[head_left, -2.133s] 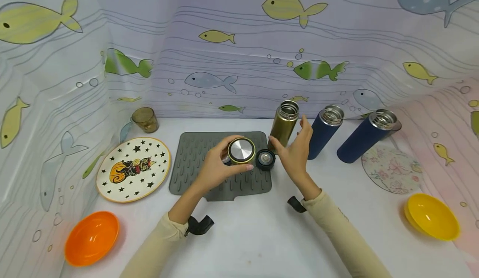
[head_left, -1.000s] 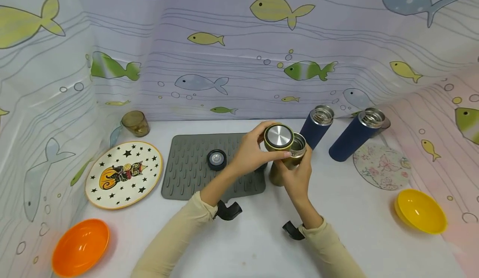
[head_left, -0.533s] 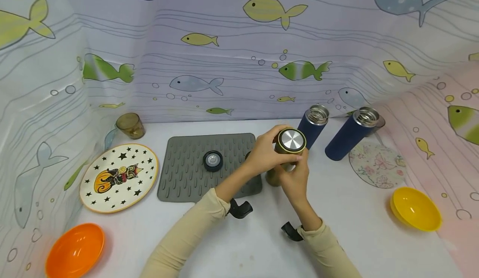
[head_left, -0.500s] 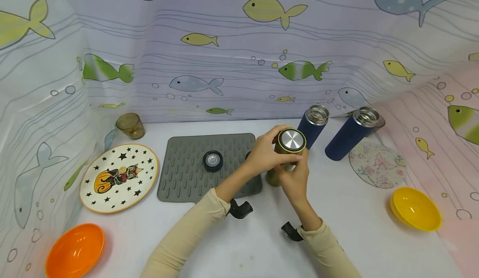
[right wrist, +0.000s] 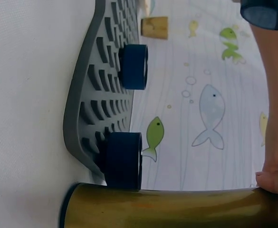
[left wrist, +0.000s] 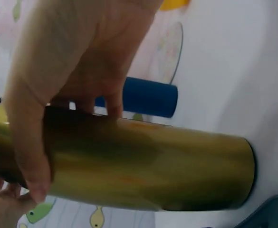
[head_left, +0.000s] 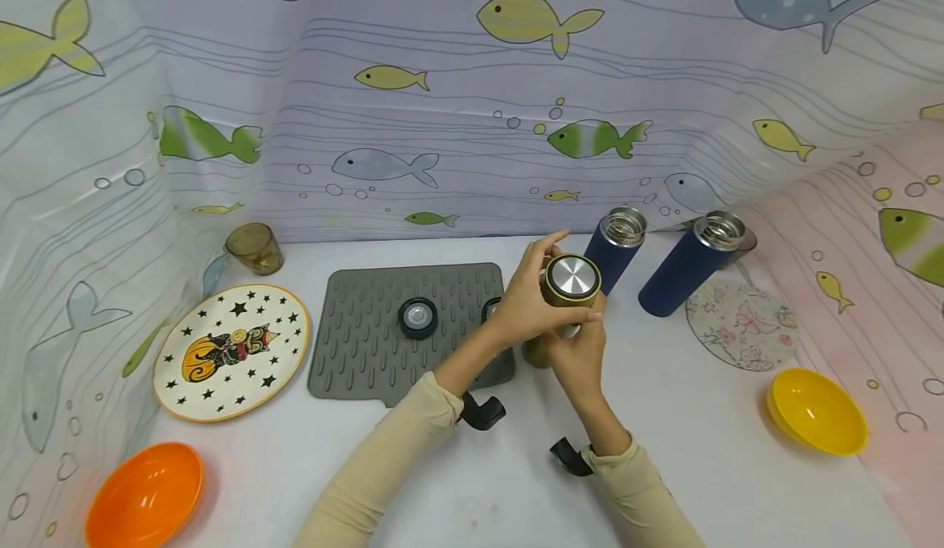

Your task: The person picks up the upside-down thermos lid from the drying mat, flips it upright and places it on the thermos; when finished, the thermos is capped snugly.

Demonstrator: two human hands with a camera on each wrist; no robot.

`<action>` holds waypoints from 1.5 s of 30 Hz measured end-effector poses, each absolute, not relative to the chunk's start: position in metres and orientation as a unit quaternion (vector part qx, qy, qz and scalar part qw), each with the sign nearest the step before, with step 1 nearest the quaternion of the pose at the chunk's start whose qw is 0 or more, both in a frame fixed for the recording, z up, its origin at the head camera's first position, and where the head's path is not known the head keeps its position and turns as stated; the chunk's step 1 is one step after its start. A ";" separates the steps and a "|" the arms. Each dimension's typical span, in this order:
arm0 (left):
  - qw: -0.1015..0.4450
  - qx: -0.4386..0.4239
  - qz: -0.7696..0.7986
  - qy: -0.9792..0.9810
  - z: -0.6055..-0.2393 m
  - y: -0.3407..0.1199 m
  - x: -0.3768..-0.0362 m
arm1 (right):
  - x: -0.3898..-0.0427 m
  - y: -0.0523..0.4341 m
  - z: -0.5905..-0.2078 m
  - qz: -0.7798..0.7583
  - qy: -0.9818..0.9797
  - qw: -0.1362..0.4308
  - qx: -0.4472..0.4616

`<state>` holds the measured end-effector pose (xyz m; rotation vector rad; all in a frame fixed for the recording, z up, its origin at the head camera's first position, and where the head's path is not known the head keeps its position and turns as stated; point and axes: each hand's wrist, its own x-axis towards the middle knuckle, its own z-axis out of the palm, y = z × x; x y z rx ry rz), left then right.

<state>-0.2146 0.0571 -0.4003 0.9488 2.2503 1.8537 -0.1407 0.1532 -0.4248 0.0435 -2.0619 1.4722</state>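
Gold flask [head_left: 549, 337] upright on white table, just right of grey mat's edge, base on table. Metallic gold body, smooth, cylindrical. Gold lid [head_left: 572, 279] w/ shiny steel disc on top sits on its mouth. Both partly hidden by hands.

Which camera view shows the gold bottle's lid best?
The head view: the lid faces the camera, steel top with gold rim, gripped by the left hand. In the left wrist view the fingers cover it. The right wrist view shows only the bottle body and base.
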 end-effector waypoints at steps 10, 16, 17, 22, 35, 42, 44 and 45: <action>0.049 0.353 0.602 0.715 -0.401 0.052 -0.220 | -0.141 0.152 -0.424 0.564 -0.776 0.282 0.009; 0.083 0.357 0.628 0.687 -0.402 0.053 -0.224 | -0.141 0.153 -0.424 0.556 -0.778 0.291 0.013; 0.094 0.364 0.632 0.678 -0.402 0.053 -0.225 | -0.141 0.153 -0.424 0.555 -0.778 0.293 0.015; 0.088 0.357 0.613 0.699 -0.400 0.053 -0.227 | -0.142 0.153 -0.423 0.555 -0.777 0.299 0.013; 0.193 0.428 0.601 0.646 -0.385 0.039 -0.243 | -0.157 0.166 -0.459 0.577 -0.765 0.286 0.026; 0.144 0.348 0.594 0.711 -0.390 0.050 -0.230 | -0.156 0.165 -0.456 0.580 -0.768 0.272 0.001; 0.105 0.305 0.603 0.730 -0.395 0.055 -0.223 | -0.154 0.162 -0.450 0.576 -0.771 0.272 0.000; 0.089 0.292 0.608 0.733 -0.397 0.056 -0.221 | -0.152 0.161 -0.445 0.574 -0.772 0.272 0.002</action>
